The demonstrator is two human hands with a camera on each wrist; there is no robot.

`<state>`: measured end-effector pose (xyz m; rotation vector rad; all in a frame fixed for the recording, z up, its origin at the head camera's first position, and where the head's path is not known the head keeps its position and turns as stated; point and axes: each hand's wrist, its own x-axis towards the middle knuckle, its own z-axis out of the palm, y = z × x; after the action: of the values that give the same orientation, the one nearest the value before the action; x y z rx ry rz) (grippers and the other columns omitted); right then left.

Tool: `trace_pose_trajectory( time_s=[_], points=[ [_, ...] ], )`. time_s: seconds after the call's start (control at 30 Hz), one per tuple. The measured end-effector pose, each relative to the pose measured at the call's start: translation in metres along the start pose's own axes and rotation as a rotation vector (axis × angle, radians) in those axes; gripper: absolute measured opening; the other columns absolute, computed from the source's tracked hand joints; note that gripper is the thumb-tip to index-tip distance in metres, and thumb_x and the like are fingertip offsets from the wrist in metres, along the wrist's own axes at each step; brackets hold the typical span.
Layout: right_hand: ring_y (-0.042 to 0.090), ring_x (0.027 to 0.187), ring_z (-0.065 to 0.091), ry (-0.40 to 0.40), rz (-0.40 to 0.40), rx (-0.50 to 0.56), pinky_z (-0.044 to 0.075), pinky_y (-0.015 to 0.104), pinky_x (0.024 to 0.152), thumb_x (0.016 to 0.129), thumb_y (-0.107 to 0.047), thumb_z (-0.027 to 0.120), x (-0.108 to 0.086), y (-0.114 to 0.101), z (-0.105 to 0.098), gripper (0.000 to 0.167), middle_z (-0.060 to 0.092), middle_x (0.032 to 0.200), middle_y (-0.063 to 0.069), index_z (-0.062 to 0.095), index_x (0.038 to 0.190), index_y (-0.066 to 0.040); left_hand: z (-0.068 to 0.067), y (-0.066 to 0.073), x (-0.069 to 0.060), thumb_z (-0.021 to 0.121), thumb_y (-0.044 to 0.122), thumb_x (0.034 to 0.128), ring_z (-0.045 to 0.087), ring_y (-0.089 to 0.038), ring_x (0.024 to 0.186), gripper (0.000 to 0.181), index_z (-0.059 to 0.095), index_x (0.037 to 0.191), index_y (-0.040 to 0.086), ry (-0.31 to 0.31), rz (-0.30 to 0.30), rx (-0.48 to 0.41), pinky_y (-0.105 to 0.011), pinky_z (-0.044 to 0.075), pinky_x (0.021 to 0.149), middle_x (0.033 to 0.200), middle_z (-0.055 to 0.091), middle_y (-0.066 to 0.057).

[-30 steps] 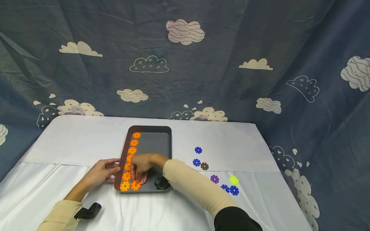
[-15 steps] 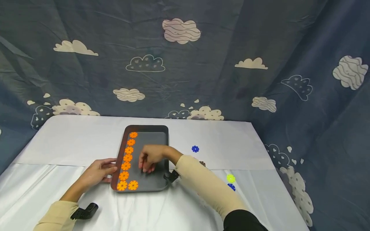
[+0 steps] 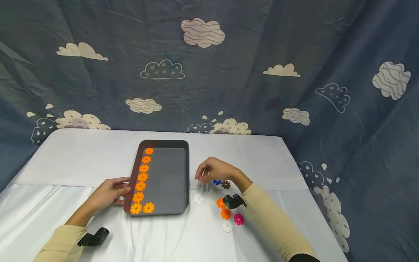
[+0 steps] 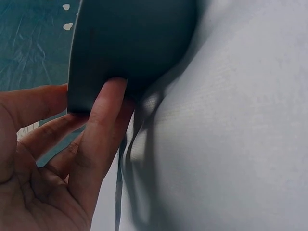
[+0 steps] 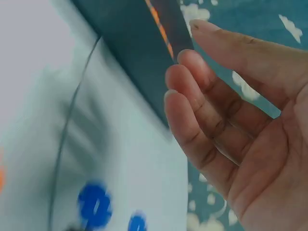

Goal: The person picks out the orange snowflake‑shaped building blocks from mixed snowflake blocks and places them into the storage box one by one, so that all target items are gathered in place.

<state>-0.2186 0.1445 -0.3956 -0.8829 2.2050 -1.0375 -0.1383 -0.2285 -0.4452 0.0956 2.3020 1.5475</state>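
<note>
On the white cloth stands a dark grey tray. Down its left side runs a column of orange flower-shaped discs, with one more orange disc beside the nearest. My left hand holds the tray's left rim; in the left wrist view its fingers lie against the tray wall. To the right of the tray, my right hand hovers with loosely bent fingers and nothing in them. Below it are a partly covered blue disc and a brown disc.
Nearer me on the cloth lie white discs, orange discs and a pink disc. A purple disc is mostly hidden by the black wrist camera. A dark curtain with clouds hangs behind the table.
My right hand has left the orange disc at the tray's near end and moved right, out over the loose discs. White, orange and pink discs are now uncovered. The left hand stays at the rim.
</note>
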Motion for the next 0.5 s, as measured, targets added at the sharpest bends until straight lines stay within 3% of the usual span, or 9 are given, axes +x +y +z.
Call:
trace_pose_trajectory(
  time_s=[0.27,0.5],
  points=[
    [0.012,0.066,0.058,0.037,0.116,-0.021,0.053,0.022,0.060,0.077,0.005,0.076,-0.047,0.031,0.004,0.014,0.069,0.082,0.008,0.072,0.091,0.004,0.001,0.000,0.000,0.054,0.010,0.0988,0.065,-0.023,0.093,0.056,0.030,0.140,-0.018,0.002,-0.016,0.001,-0.032,0.059,0.067,0.121,0.056,-0.033],
    [0.009,0.062,0.051,0.062,0.169,-0.099,0.047,0.018,0.055,0.074,0.000,0.081,-0.065,0.046,0.020,0.017,0.065,0.076,0.001,0.072,0.088,-0.005,0.000,0.000,0.000,0.055,0.012,0.0984,0.065,-0.023,0.094,0.057,0.031,0.141,-0.017,-0.003,-0.017,-0.002,-0.033,0.059,0.069,0.122,0.055,-0.033]
  ],
)
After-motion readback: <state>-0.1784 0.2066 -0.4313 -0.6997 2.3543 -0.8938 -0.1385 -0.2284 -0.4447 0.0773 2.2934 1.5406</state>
